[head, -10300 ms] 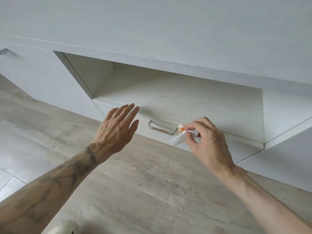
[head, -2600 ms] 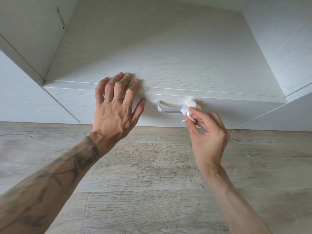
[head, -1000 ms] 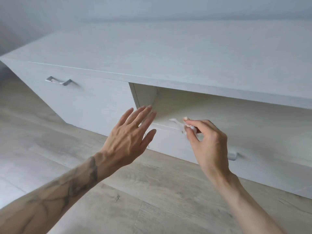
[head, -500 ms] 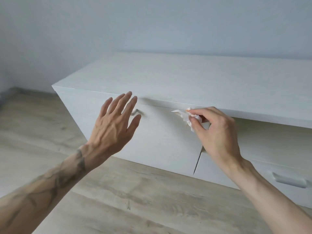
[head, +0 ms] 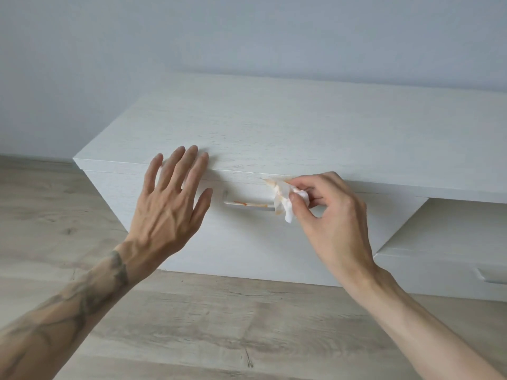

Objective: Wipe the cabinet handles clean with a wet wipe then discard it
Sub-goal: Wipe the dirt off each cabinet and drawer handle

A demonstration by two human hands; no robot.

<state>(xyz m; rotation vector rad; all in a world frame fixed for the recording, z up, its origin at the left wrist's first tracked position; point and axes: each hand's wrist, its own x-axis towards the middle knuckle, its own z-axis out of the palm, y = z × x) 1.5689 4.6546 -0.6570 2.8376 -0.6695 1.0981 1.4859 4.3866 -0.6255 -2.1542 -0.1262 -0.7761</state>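
Note:
A low white cabinet [head: 274, 127] stands against the wall. On its left door sits a metal handle [head: 248, 205] smeared with orange streaks. My right hand [head: 326, 215] pinches a crumpled white wet wipe [head: 284, 200], stained orange, at the handle's right end. My left hand [head: 170, 207] hovers open with fingers spread, just left of the handle, its fingertips at the cabinet's top edge. A second handle [head: 493, 278] shows on the lower drawer at the far right, partly cut off by the frame edge.
A pale wood-look floor [head: 192, 325] runs in front of the cabinet. A plain light wall [head: 247, 37] rises behind it. An open recess [head: 452, 223] lies to the right of the left door.
The view has swung left from the middle drawer to the left door. My right hand has carried the wipe to the left door's handle. My left hand has followed, still open.

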